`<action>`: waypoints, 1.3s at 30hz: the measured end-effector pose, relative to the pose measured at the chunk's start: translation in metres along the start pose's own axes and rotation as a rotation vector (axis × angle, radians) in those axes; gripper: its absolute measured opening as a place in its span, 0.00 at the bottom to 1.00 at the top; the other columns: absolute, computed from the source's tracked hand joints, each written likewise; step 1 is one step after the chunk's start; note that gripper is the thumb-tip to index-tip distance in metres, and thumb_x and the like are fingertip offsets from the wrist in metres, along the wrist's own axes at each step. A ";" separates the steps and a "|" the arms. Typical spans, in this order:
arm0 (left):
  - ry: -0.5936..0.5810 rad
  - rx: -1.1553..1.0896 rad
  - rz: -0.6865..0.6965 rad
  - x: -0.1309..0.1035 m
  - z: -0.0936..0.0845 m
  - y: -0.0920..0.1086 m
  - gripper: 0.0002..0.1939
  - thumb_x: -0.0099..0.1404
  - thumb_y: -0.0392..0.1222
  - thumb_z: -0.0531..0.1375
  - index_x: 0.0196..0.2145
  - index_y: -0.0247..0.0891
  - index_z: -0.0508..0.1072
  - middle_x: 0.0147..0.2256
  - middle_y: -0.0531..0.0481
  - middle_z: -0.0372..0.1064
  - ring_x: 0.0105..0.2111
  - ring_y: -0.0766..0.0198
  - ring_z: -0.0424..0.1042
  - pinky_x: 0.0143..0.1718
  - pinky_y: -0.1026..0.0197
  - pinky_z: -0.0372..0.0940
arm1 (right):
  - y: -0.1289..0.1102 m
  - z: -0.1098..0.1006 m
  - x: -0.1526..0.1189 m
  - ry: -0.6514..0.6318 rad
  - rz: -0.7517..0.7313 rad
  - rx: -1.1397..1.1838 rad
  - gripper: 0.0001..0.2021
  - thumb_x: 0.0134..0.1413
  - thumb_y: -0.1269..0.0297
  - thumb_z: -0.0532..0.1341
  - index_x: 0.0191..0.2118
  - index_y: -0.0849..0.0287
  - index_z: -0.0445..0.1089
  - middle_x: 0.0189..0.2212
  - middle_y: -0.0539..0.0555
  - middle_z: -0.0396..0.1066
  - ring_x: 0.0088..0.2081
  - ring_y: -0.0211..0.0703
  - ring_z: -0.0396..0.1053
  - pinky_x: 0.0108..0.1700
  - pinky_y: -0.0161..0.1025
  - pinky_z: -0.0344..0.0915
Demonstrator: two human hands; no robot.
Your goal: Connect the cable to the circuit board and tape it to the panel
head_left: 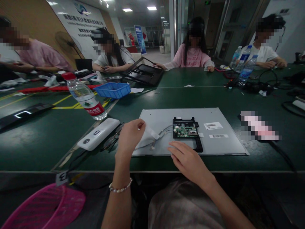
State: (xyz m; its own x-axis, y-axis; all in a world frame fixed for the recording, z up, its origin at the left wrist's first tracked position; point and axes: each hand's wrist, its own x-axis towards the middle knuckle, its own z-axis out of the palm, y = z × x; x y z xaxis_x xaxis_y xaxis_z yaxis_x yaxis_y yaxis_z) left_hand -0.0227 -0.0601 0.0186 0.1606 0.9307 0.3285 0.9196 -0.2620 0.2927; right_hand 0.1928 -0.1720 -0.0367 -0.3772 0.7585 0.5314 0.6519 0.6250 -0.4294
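Note:
A grey-white flat panel (162, 117) lies on the green table. On it rests a black frame (198, 145) with a green circuit board (186, 130), from which grey cables (164, 131) run left. My left hand (130, 136) is raised over the panel's left edge, fingers pinched on a whitish translucent strip (152, 133) that reaches down toward the cables. Fingers extended and slightly bent, my right hand (184, 156) hovers at the panel's front edge, just left of the black frame's lower part, with nothing visible in it.
Left of the panel are a white power bank (98, 134), glasses (111, 140), a water bottle (87, 100) and a blue tray (113, 90). A phone (259, 126) lies right. A pink basket (71, 206) stands below the table edge. Several people sit across the table.

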 end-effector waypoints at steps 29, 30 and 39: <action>-0.061 -0.047 0.414 -0.069 0.075 0.131 0.23 0.67 0.41 0.53 0.59 0.37 0.58 0.60 0.41 0.55 0.62 0.53 0.52 0.62 0.45 0.50 | 0.142 -0.083 -0.006 -0.163 0.504 -0.067 0.11 0.54 0.66 0.55 0.41 0.57 0.72 0.32 0.54 0.74 0.33 0.43 0.71 0.37 0.39 0.66; -0.056 -0.037 0.405 -0.070 0.077 0.132 0.23 0.68 0.42 0.52 0.59 0.36 0.57 0.60 0.40 0.55 0.62 0.52 0.52 0.63 0.45 0.48 | 0.147 -0.086 -0.008 -0.150 0.519 -0.143 0.10 0.54 0.66 0.55 0.40 0.58 0.72 0.33 0.54 0.74 0.34 0.44 0.72 0.38 0.39 0.65; -0.027 -0.002 0.395 -0.071 0.082 0.132 0.23 0.69 0.42 0.50 0.60 0.37 0.58 0.58 0.39 0.59 0.60 0.52 0.57 0.62 0.43 0.50 | 0.166 -0.101 0.030 -0.222 0.299 -0.367 0.14 0.57 0.67 0.54 0.46 0.64 0.71 0.44 0.62 0.71 0.48 0.52 0.68 0.52 0.47 0.61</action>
State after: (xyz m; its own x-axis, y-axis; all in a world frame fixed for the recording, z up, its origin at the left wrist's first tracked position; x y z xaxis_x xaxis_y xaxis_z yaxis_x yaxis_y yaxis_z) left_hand 0.1163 -0.1399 -0.0399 0.5116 0.7643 0.3925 0.7843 -0.6019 0.1499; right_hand 0.3558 -0.0643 -0.0185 -0.2436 0.9397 0.2399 0.9252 0.2994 -0.2333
